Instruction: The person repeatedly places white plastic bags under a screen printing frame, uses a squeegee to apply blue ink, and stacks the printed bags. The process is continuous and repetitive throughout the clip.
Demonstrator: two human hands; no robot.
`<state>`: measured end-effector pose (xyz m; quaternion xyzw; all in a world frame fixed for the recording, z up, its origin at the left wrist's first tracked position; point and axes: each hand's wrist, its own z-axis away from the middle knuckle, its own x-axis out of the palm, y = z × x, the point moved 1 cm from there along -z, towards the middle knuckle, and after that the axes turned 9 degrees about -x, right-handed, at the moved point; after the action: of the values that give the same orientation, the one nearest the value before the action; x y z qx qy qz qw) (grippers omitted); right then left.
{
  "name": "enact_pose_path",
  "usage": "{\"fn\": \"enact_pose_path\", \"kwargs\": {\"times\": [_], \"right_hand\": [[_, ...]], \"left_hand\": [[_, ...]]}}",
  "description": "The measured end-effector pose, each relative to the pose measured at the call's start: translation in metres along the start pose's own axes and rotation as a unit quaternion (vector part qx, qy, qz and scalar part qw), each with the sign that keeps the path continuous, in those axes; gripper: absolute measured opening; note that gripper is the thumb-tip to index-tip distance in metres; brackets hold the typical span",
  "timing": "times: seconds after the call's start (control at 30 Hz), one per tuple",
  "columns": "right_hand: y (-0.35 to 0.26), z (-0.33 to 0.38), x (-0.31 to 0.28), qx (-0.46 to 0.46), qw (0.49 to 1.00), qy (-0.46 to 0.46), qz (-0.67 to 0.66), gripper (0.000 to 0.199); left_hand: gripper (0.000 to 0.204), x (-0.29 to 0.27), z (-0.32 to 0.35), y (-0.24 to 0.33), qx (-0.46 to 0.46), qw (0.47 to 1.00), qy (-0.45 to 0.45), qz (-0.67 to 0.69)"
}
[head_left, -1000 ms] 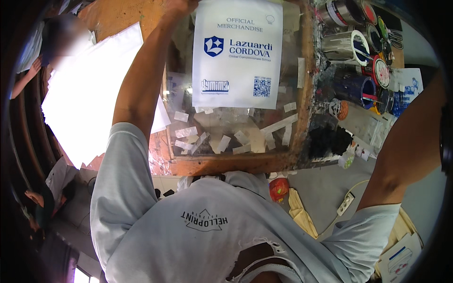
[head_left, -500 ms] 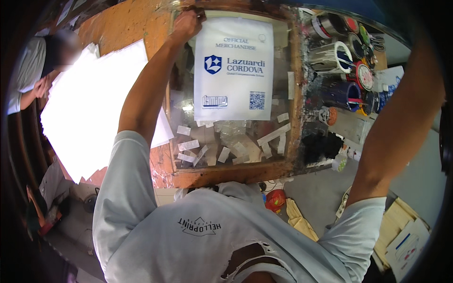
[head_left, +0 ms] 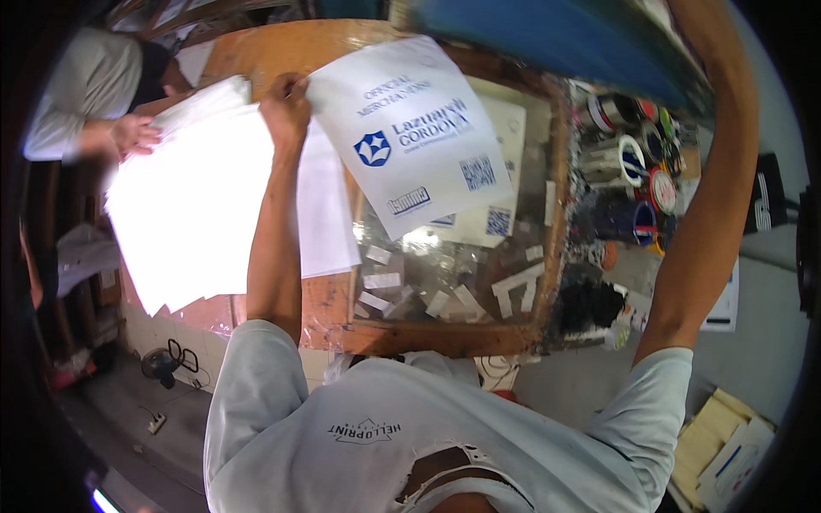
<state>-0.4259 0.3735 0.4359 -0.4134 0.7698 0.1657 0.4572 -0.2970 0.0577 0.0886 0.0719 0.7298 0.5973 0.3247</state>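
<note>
My left hand (head_left: 285, 107) pinches the top left corner of a white sheet (head_left: 445, 94) printed in blue. The sheet is tilted and partly lifted. Beneath it, a cream-coloured piece with similar blue print (head_left: 498, 222) lies on the glass panel (head_left: 410, 295) of the wooden table. My right arm (head_left: 710, 197) reaches up along the right side to a blue flat panel like a printing screen (head_left: 547, 51), raised over the far right of the table. My right hand is cut off at the top edge, so its grip is hidden.
White sheets are piled on the table's left, beside a co-worker's hand (head_left: 132, 135). Paint tins and a purple-blue cup (head_left: 629, 221) crowd the right side. Scraps of white tape (head_left: 382, 280) stick to the glass. A small fan (head_left: 158, 363) stands on the floor at left.
My left hand has drawn the printed sheet left and toward me, turning it askew and uncovering the cream piece below. The blue panel shows more at the top right. The co-worker's hand moved to the pile.
</note>
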Motion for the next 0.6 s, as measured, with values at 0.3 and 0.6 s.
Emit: {"fn": "enact_pose_path", "kwargs": {"times": [0.3, 0.6], "right_hand": [[0.074, -0.010, 0.010, 0.087, 0.993, -0.003, -0.084, 0.072], [0.086, 0.000, 0.015, 0.046, 0.997, -0.006, -0.054, 0.074]], "left_hand": [[0.018, -0.269, -0.084, -0.097, -0.059, 0.976, 0.190, -0.086], [0.037, -0.161, 0.146, -0.070, 0.104, 0.988, 0.067, -0.089]]}}
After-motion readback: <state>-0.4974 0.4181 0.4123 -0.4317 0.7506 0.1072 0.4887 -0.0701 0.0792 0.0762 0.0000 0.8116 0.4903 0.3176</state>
